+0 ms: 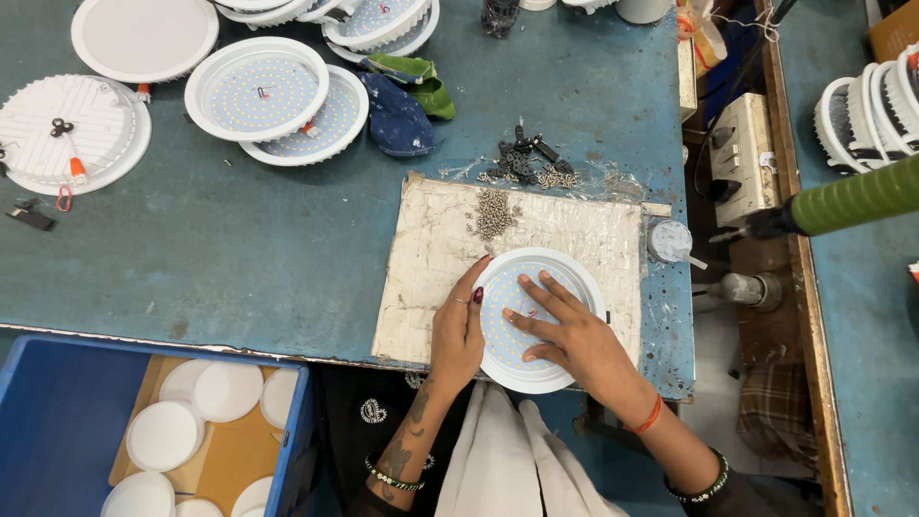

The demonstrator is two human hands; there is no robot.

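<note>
While our right hand [565, 330] lies flat with fingers spread on the dotted LED board inside a round white downlight housing [574, 278], our left hand [459, 330] steadies the same housing from its left rim, fingers extended along the edge; neither hand is closed around anything, both simply press open-palmed against the lamp. We see this housing resting on a worn, pale work mat [426, 273] covered in crinkled clear film, near the front edge of a blue-green workbench [239, 249]. Just beyond the housing, on the mat, lies a small heap of silver screws [493, 213], and past the mat's far edge sits a cluster of black clips [525, 158] mixed with more small metal parts. To the right of the mat stands a small round tub [668, 239] with whitish paste. Well apart, at the bench's far left, we see more housings: two open ones overlapping with LED boards showing [257, 88], one face down with a ribbed back and a red-tipped wire [67, 129], and a closed one with a plain diffuser [144, 33]. A dark blue cloth [397, 120] lies beside them. Below the bench to our left, a blue crate [57, 421] holds round white diffuser discs [225, 391] on brown cardboard.
</note>
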